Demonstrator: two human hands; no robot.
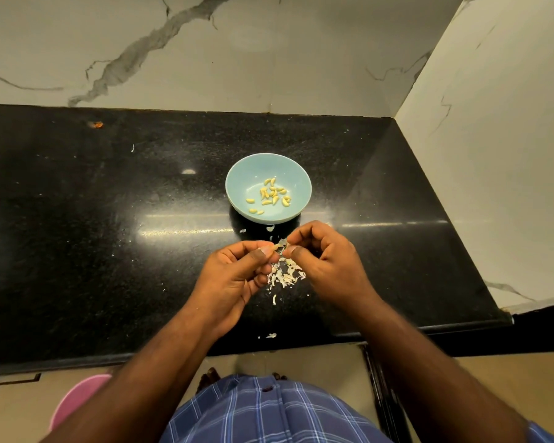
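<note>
We pinch a small, pale garlic clove, its papery skin flaking loose, between our left hand and right hand.

clove mostly hidden by the pinching fingertips

One pale blue bowl, roughly fourteen peeled cloves inside, one clove half-skinned, two hands: left hand, right hand; one heap of skins, one black counter, one pink object
</note>
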